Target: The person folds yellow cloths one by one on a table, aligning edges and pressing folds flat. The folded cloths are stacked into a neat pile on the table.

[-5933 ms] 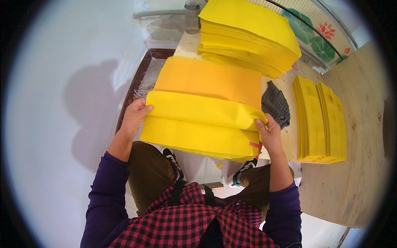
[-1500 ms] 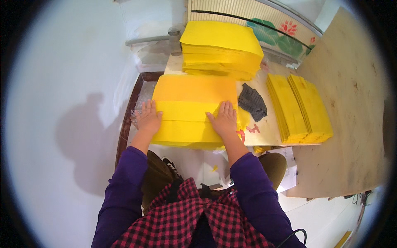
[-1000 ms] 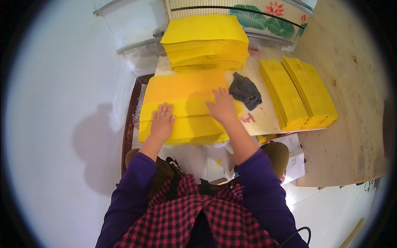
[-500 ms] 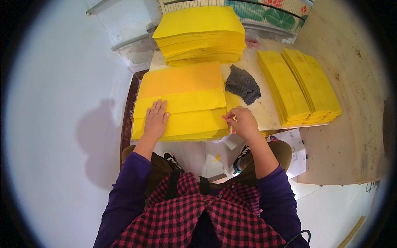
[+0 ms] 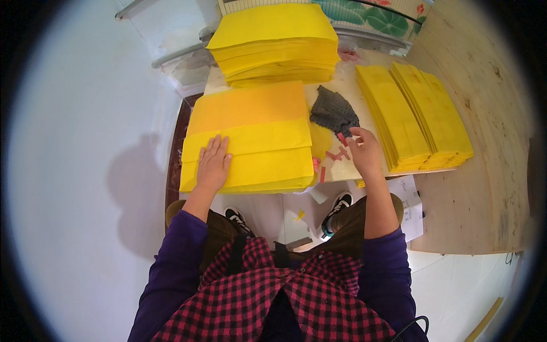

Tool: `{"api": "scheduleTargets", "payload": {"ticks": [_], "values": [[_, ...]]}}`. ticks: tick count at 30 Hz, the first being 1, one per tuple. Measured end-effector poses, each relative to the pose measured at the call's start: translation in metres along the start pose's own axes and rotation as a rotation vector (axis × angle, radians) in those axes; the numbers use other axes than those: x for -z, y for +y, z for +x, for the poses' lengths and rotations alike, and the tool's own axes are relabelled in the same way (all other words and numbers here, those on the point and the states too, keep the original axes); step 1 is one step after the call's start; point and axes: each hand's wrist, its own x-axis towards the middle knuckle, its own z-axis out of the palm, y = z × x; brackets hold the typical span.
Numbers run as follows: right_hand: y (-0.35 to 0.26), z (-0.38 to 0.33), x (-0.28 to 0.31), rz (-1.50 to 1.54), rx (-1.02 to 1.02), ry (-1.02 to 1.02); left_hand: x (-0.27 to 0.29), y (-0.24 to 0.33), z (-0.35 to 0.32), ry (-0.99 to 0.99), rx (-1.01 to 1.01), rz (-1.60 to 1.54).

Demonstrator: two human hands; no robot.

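Observation:
My left hand (image 5: 214, 162) lies flat, fingers together and stretched out, on a stack of folded yellow fabric sheets (image 5: 250, 137). The top sheet has an orange-toned far part and a fold line across its near part. To the right of the stack, my right hand (image 5: 366, 153) is curled with a small red strip (image 5: 342, 138) at its thumb and fingertips. Several more red strips (image 5: 337, 155) lie loose on the table just left of that hand. A pinkish-red piece (image 5: 316, 163) sits at the right edge of the stack. A dark grey cloth (image 5: 334, 109) lies just beyond my right hand.
A taller yellow stack (image 5: 273, 45) stands at the back of the pale table (image 5: 347, 80). Narrow folded yellow bundles (image 5: 416, 117) lie at the right, beside a wooden panel (image 5: 484, 148). A white wall (image 5: 74, 142) is at the left. Below hangs a white sheet of paper (image 5: 407, 208).
My right hand has moved right and away from the stack's edge, over to the loose red strips, uncovering them. The left hand stays in place on the stack.

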Motion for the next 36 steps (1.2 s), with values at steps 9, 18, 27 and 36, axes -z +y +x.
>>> {"api": "scheduleTargets", "payload": {"ticks": [9, 18, 27, 36], "values": [[-0.023, -0.033, -0.048, -0.001, 0.285, -0.098, -0.003, -0.003, -0.001, 0.023, 0.005, -0.023], [-0.121, -0.028, -0.182, -0.372, 0.364, -0.532, 0.001, 0.000, -0.001, 0.019, 0.012, -0.038], [-0.061, -0.006, -0.130, -0.648, 0.314, -0.523, 0.007, -0.005, -0.003, -0.024, 0.045, -0.167], [-0.066, 0.000, -0.106, -0.607, 0.712, -0.484, 0.025, -0.051, -0.006, 0.145, -0.331, -0.110]]}}
